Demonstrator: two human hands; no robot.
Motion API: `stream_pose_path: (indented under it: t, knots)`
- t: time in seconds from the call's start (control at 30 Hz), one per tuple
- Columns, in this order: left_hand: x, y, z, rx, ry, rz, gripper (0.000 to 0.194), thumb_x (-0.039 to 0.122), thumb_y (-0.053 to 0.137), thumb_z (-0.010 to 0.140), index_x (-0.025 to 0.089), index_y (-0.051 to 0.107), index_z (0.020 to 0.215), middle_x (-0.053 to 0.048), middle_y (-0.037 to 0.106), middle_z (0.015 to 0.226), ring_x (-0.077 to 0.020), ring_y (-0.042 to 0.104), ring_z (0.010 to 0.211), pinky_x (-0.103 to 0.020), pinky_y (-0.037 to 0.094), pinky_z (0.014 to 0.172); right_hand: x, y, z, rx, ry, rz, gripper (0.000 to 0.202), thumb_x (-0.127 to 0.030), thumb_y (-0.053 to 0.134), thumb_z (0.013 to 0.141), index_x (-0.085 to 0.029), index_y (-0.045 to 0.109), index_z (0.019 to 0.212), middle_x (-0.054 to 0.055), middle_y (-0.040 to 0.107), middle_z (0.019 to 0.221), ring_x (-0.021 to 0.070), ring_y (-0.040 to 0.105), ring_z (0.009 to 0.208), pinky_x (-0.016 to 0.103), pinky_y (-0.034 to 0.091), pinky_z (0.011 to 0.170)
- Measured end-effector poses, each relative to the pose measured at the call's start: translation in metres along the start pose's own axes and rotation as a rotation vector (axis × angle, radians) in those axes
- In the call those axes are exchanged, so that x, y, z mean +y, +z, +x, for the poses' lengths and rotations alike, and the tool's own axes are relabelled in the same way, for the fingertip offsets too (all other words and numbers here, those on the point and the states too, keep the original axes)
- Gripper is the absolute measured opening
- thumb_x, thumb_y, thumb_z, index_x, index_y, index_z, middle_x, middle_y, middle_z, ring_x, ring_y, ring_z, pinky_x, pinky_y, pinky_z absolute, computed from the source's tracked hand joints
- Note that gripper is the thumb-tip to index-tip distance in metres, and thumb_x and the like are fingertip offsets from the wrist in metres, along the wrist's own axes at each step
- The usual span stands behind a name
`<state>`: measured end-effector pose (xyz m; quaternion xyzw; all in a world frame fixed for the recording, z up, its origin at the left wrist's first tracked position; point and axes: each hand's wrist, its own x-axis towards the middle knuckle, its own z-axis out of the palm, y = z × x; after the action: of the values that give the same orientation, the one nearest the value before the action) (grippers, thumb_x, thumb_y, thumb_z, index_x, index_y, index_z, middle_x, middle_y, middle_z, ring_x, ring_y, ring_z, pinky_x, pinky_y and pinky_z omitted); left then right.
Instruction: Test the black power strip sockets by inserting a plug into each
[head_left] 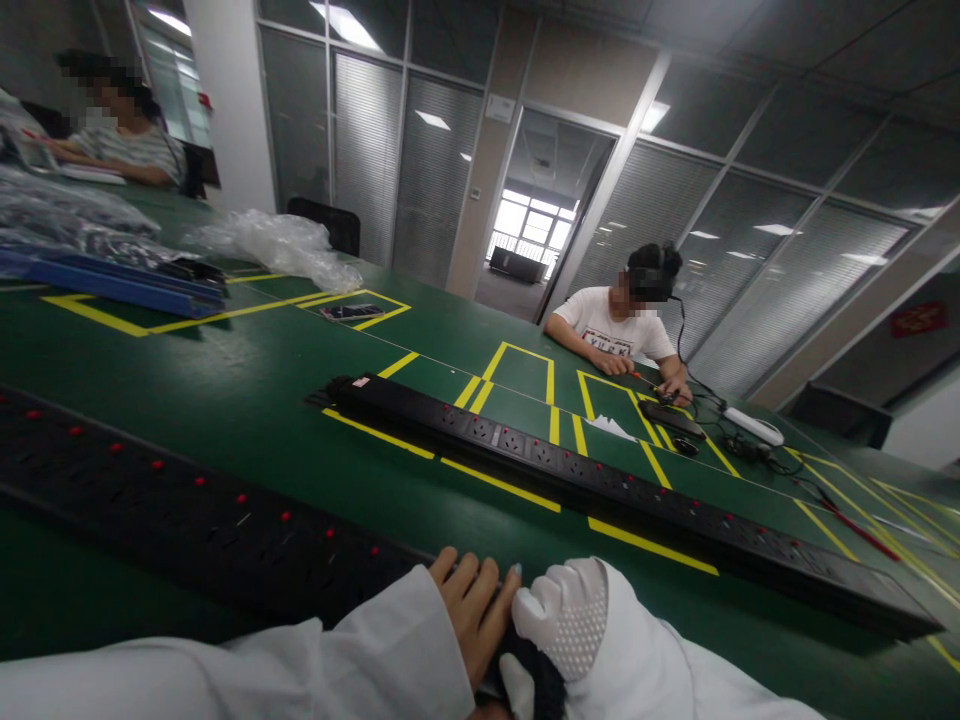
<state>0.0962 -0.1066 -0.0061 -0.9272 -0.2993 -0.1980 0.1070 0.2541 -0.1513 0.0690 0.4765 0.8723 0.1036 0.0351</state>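
Note:
A long black power strip (202,520) with a row of red lights or switches runs from the left edge to my hands. My left hand (472,610), bare, lies with its fingers bent over the near end of this strip, and a bit of skin shows below it. Right beside it my right hand (566,610) wears a white glove with dotted grip. Its fingers are curled closed around something black, partly hidden under the hands and cut off by the lower frame edge. Beyond lies a second long black power strip (540,455) with sockets, touched by neither hand.
Yellow tape marks (502,485) cross the green table (285,380). Clear plastic wrap (277,245), blue channels (112,280) and a phone (352,313) lie at the far left. One person (619,330) works opposite near cables and a white strip (754,425); another person (127,150) sits far left.

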Motion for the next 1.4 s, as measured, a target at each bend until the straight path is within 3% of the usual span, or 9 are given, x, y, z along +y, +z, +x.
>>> stream_pose_path:
  t: [0.3, 1.03, 1.23, 1.4]
  knots:
    - [0.000, 0.009, -0.002, 0.088, 0.011, 0.006, 0.029, 0.022, 0.039, 0.096, 0.021, 0.058, 0.117, -0.008, 0.066, 0.106, -0.0241, 0.061, 0.091, -0.042, 0.046, 0.081, 0.004, 0.006, 0.006, -0.001, 0.000, 0.020, 0.026, -0.038, 0.048, 0.091, -0.015, 0.058, 0.100, 0.003, 0.060, 0.091, 0.0098, 0.056, 0.072, 0.026, 0.049, 0.064]
    - [0.001, 0.007, 0.001, 0.034, -0.018, -0.007, 0.032, 0.019, 0.035, 0.096, 0.023, 0.059, 0.117, -0.007, 0.066, 0.105, -0.0224, 0.062, 0.089, -0.040, 0.047, 0.079, -0.005, -0.005, -0.004, -0.008, 0.040, -0.023, 0.027, -0.038, 0.048, 0.091, -0.016, 0.058, 0.104, 0.004, 0.061, 0.096, 0.0114, 0.058, 0.077, 0.029, 0.051, 0.070]
    - [-0.002, 0.002, -0.001, -0.017, 0.041, -0.003, 0.034, 0.019, 0.034, 0.097, 0.019, 0.055, 0.123, -0.010, 0.063, 0.111, -0.0236, 0.060, 0.095, -0.041, 0.046, 0.083, 0.001, -0.001, 0.004, -0.019, 0.027, -0.017, 0.028, -0.038, 0.049, 0.091, -0.015, 0.057, 0.103, 0.004, 0.060, 0.094, 0.0109, 0.058, 0.075, 0.028, 0.050, 0.067]
    - [-0.001, 0.006, -0.001, 0.007, 0.040, 0.005, 0.033, 0.019, 0.035, 0.096, 0.019, 0.055, 0.123, -0.010, 0.063, 0.111, -0.0236, 0.060, 0.094, -0.041, 0.046, 0.083, 0.000, -0.002, 0.004, -0.014, 0.030, -0.030, 0.027, -0.038, 0.048, 0.091, -0.015, 0.058, 0.102, 0.004, 0.061, 0.094, 0.0107, 0.058, 0.074, 0.028, 0.050, 0.067]
